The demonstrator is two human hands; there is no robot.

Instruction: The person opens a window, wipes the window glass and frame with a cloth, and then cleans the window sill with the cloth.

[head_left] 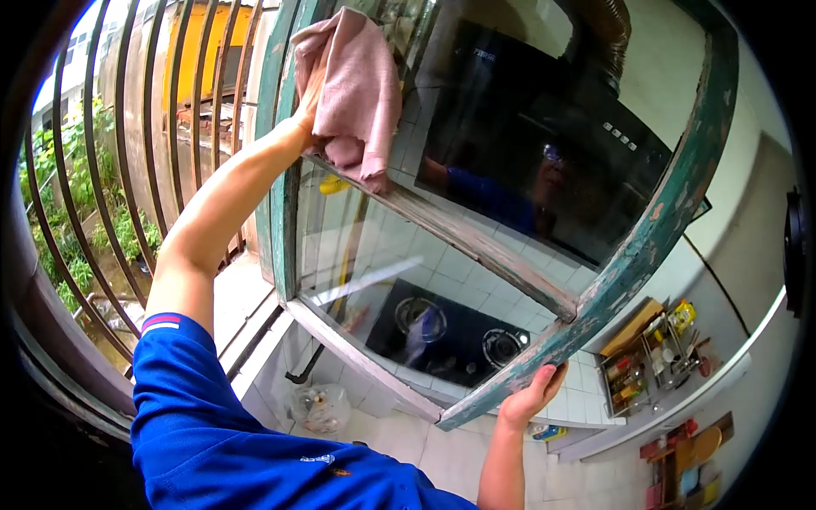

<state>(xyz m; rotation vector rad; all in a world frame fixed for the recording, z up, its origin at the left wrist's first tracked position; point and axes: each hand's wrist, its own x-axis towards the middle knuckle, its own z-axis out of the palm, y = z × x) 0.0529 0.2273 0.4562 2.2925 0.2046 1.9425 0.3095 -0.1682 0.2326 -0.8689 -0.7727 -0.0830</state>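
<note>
A pink cloth [357, 93] hangs over the upper left of the window's glass pane [408, 246]. My left hand [311, 104] is raised to it and closed on it; most of the fingers are hidden behind the folds. The wooden window frame [646, 246], with peeling green paint, stands swung inward, and a bare wooden crossbar [476, 242] divides its glass. At the lower right corner, my right hand [533, 396] grips the frame's edge, thumb on the near side.
Metal bars [157, 127] stand outside the opening on the left. Behind the glass are a black range hood [527, 144] and a gas stove [450, 331]. A clear plastic bag [321, 408] is below. To the right, a rack [654, 357] holds bottles and utensils.
</note>
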